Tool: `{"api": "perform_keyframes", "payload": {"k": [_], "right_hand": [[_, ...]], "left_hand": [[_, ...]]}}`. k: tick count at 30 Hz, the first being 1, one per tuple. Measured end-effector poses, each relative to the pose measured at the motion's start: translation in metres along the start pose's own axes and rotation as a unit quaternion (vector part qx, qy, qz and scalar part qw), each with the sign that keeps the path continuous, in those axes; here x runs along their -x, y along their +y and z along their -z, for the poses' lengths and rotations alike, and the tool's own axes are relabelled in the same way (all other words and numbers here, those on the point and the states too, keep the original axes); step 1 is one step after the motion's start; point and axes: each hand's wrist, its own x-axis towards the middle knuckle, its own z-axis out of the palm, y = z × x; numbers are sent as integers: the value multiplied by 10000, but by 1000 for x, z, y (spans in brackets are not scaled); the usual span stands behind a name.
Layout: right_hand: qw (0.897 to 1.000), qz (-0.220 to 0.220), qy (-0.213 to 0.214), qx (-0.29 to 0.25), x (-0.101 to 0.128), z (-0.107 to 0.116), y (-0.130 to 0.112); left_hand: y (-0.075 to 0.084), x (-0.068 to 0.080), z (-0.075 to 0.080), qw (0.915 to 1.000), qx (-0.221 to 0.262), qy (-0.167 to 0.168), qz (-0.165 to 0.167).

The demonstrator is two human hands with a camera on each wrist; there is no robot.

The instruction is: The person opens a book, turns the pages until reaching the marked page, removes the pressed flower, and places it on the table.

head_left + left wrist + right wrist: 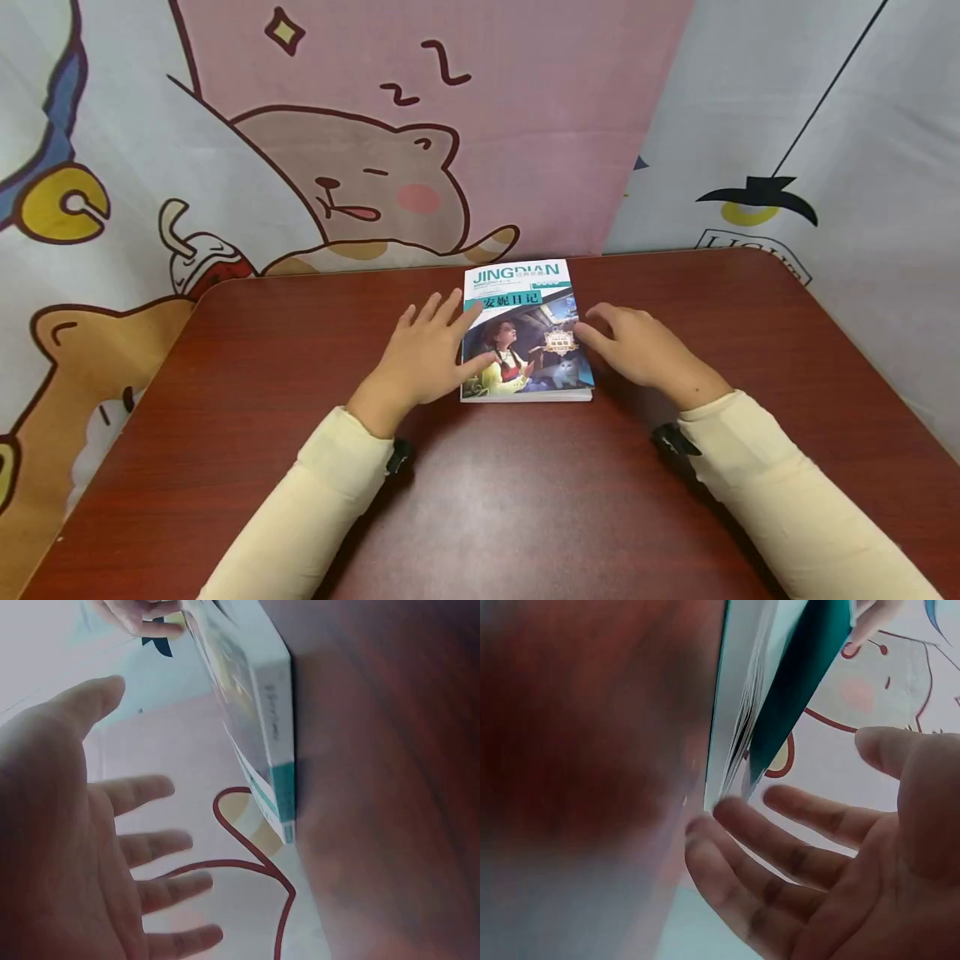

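Cream sleeves [315,500] crossed a reddish-brown counter [525,500] before a cartoon-bear backdrop [360,183]; both hands, left [427,354] and right [637,346], lay relaxed flanking a teal-covered book [525,333], fingertips touching.

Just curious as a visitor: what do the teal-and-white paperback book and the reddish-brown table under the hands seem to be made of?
The teal-and-white paperback book looks like paper with a glossy card cover: light sheens on it, and thin page edges fan out in the right wrist view. The reddish-brown table looks like wood or wood-look laminate, smooth and semi-gloss; faint grain streaks show, but which it is stays open.
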Motion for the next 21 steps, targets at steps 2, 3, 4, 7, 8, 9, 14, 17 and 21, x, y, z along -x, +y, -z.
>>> {"api": "perform_keyframes", "payload": {"k": [2, 3, 4, 7, 8, 9, 14, 17, 21], "right_hand": [[9997, 56, -117, -226, 1, 0, 3], [9989, 62, -230, -412, 1, 0, 4], [9975, 43, -359, -602, 2, 0, 6], [9869, -101, -871, -1351, 2, 0, 11], [9806, -178, -1065, -1633, 2, 0, 12], [9743, -232, -1233, -1871, 2, 0, 14], [9386, -465, -1982, -2787, 0, -1, 23], [9185, -539, -2357, -3130, -1, -4, 27], [9030, -593, -2575, -3388, -1, -9, 31]], "left_hand": [[5, 1, 0, 9997, -46, 81, -240], [7, 2, 0, 9993, -74, 116, -356], [9, 3, 0, 9988, -79, 125, -468], [15, 5, -1, 9973, -9, 86, -726], [17, 6, -2, 9970, 9, 34, -768], [18, 7, -2, 9969, 43, -37, -785], [21, 9, -4, 9963, 248, -430, -707], [21, 10, -6, 9955, 316, -640, -617], [21, 11, -9, 9946, 388, -806, -533]]}}
